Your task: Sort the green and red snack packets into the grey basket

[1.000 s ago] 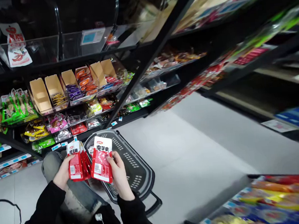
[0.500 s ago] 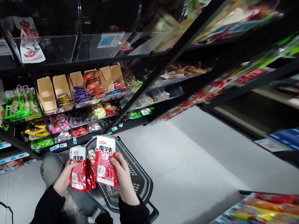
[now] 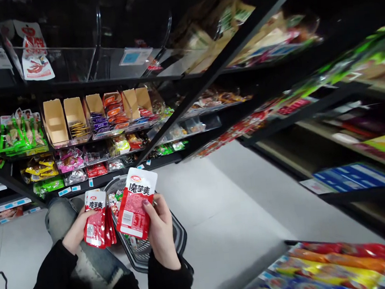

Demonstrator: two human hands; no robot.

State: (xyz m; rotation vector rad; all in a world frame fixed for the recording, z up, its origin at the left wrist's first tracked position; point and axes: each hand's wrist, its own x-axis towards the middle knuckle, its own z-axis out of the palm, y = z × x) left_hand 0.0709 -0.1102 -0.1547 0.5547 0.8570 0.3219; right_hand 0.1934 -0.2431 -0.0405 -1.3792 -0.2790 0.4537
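My left hand (image 3: 77,227) is closed around a small stack of red and white snack packets (image 3: 96,225), the front one with dark printed characters and a barcode. In my right hand (image 3: 161,228) is a single snack packet (image 3: 135,208) of the same kind, pinched between thumb and fingers and tilted to the right. Below both hands stands a dark grey shopping basket (image 3: 179,235) on the floor. Some packaged goods show inside it, partly hidden by the packets. My left leg in faded jeans (image 3: 55,219) is beside the basket.
Ahead, a dark shelf rack holds cardboard boxes of small packets (image 3: 75,114), green snack bags (image 3: 21,132) and a hanging white pouch (image 3: 35,52). More shelving lines the right side. A low display of colourful bags (image 3: 337,262) stands at lower right. A black cable (image 3: 4,282) lies at left.
My right hand has raised its packet slightly and tilted it more, bringing it nearer the camera. The left hand still holds its stack. The view has swung a little to the right.
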